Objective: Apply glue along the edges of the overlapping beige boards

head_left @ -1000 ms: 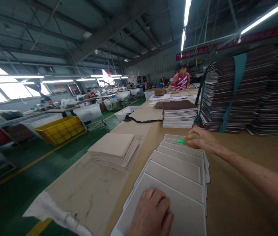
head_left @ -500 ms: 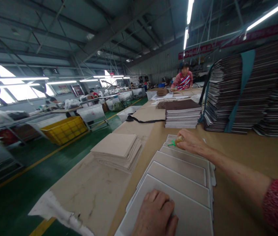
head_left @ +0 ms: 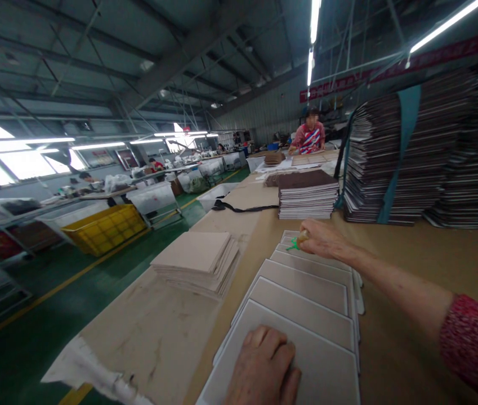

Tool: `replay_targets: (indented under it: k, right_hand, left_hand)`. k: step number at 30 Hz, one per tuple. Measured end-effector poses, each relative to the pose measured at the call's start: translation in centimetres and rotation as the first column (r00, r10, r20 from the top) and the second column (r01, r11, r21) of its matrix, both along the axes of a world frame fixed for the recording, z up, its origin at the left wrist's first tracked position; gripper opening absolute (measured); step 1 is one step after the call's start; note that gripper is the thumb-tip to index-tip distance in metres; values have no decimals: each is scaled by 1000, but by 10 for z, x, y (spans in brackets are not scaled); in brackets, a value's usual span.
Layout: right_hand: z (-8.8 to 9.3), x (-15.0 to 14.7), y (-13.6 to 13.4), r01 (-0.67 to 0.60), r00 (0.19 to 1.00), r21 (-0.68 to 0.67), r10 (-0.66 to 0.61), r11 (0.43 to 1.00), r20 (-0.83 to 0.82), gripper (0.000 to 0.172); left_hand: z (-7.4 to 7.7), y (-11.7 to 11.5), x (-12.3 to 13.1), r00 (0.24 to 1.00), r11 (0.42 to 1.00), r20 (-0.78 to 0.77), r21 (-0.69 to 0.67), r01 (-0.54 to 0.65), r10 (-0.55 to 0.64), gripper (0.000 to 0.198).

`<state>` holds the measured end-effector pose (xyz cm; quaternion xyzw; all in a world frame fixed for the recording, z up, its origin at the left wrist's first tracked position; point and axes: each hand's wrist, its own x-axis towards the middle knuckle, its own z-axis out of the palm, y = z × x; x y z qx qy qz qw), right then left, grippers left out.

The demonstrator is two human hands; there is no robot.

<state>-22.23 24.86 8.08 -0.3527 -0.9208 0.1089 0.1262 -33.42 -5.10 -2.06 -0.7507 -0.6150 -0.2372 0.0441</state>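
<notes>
Right hand (head_left: 323,239) clamped around a bottle (head_left: 303,238), green nozzle (head_left: 293,244) over the far end of an overlapping row of beige panels (head_left: 306,287); tip contact can't be told. Left hand (head_left: 262,365) lies palm down on the nearest panel (head_left: 327,354), thumb apart from the bent fingers. Row runs lengthwise along the worktop (head_left: 171,332), inboard of its left edge. Pale stack (head_left: 194,253) sits between row and that edge. Brown-topped stack (head_left: 308,194) just past the row's far end; strapped dark pile (head_left: 374,163) right of it. Co-worker (head_left: 309,138) near the worktop's far end.
</notes>
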Motion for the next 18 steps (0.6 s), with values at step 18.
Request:
replay_targets:
  k: [18]
  right_hand:
    - [3,124,26,70,994,-41,-67,997,89,25]
  left_hand:
    - [9,-3,4,998,995,47,-98,-28,33,23]
